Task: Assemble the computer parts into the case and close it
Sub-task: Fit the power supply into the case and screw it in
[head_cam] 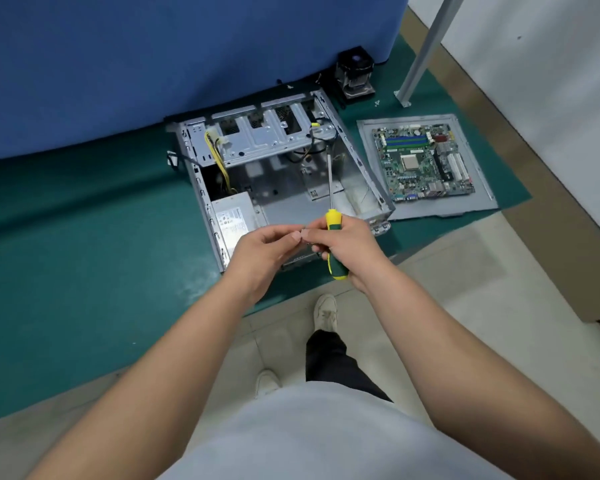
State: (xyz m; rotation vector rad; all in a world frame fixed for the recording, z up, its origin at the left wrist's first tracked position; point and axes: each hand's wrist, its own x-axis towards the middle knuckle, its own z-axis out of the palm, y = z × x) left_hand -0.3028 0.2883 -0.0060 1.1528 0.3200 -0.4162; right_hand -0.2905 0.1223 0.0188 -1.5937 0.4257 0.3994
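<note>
An open grey computer case (364, 168) lies on its side on a green mat, with a power supply (234, 216) and a drive cage (257, 140) inside. A green motherboard (421, 161) rests on the grey side panel (478, 199) to the right of the case. My right hand (350, 245) grips a yellow and green screwdriver (333, 237), shaft pointing up over the case. My left hand (260, 251) meets the right hand's fingertips above the case's front edge. The two hands seem to pinch something tiny between them; I cannot make it out.
A black CPU cooler with fan (355, 76) stands behind the case by a blue partition (153, 57). A grey metal post (421, 53) rises at the back right. Small screws (377, 103) lie near the post. My shoes (324, 313) stand on the tiled floor.
</note>
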